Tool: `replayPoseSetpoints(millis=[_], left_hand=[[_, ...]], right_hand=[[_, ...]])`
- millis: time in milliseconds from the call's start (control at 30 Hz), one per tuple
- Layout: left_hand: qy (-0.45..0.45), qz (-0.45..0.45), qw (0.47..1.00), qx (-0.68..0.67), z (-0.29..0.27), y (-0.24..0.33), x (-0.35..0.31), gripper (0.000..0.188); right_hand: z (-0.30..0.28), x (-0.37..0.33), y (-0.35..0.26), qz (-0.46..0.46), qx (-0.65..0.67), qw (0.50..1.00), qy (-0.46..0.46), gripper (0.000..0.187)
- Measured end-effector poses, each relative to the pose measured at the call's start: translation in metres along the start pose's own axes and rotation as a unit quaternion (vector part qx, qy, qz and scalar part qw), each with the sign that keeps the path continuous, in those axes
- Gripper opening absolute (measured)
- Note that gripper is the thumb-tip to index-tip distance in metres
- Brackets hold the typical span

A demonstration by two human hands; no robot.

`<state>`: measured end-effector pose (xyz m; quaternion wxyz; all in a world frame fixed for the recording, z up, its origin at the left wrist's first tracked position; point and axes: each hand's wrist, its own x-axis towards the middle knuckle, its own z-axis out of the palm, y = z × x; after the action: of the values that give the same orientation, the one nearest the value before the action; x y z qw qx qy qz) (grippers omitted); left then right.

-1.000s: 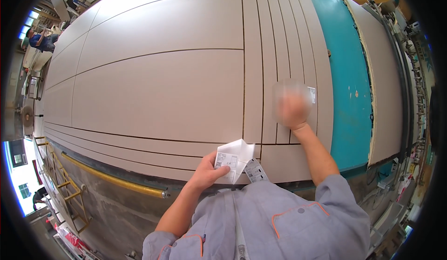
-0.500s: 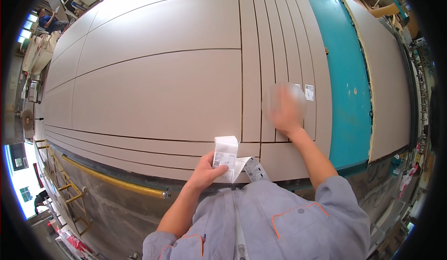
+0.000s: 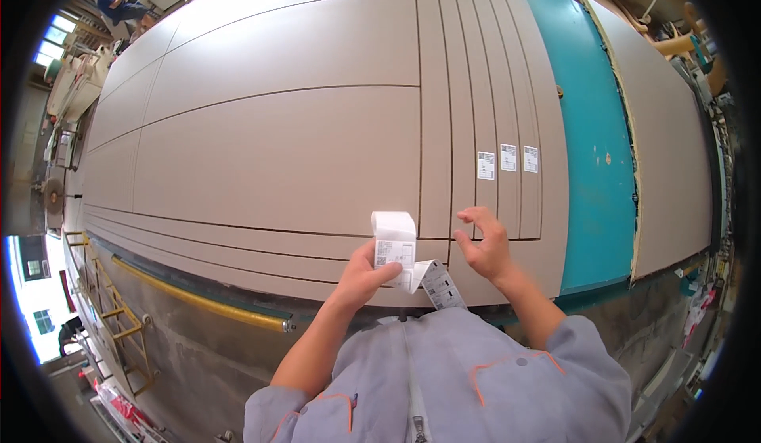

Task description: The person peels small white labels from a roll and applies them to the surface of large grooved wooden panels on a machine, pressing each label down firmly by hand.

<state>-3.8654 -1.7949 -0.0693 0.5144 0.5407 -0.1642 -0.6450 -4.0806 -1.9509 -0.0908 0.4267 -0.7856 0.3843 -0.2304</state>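
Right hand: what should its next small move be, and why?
Probably reach left to the label ribbon and peel one off: the right hand looks empty, the left hand holds the ribbon, and the board strip just left of the three stuck labels shows none.

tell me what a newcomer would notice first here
A large beige grooved panel fills the middle, with a bright turquoise strip to its right. Three white labels sit side by side toward its right edge. Below centre, the left hand holds a curling band of labels.
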Motion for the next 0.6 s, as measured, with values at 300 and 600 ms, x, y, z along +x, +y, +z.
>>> replayPoseSetpoints(millis=[300, 600], left_hand=[[-0.063, 0.040, 0.997, 0.013, 0.006, 0.006, 0.006, 0.031], [-0.086, 0.058, 0.994, -0.045, 0.007, -0.001, 0.008, 0.025]], right_hand=[[0.030, -0.003, -0.060, 0.210, 0.330, 0.907, -0.154, 0.016], [0.007, 0.022, -0.073, -0.214, 0.018, 0.974, -0.066, 0.043]])
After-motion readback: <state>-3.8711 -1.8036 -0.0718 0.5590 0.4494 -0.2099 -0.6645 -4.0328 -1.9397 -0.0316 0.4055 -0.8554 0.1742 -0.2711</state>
